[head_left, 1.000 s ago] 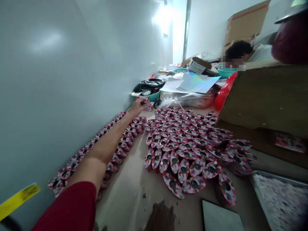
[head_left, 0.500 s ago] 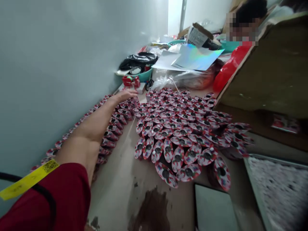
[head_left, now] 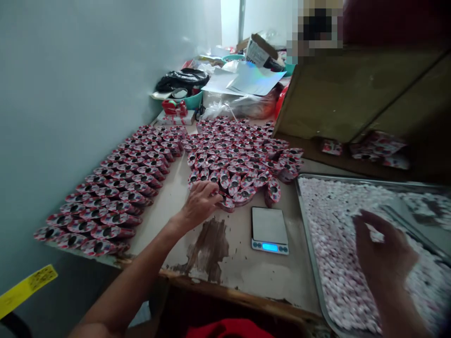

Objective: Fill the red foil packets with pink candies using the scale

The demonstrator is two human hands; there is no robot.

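Red-and-white patterned, pointed-oval box [head_left: 228, 203] | near edge of matching cluster [head_left: 237, 169] | left hand [head_left: 200, 203]: fingers half-curled at box's end, cannot tell grip | right hand [head_left: 385, 246]: curled, blurred, above silvery metal tray [head_left: 313, 253] of whitish pieces [head_left: 338, 281], cannot tell hold

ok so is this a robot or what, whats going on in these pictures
No robot: a camera worn on a person's head took every picture, looking forward and down at their bare left hand and right hand. On the worn beige table stand many red-and-white patterned oval containers, a flat grey digital scale and a silver metal tray of small pale pieces. The left hand is at one container; the right is over the tray. Whether either grips anything is unclear.
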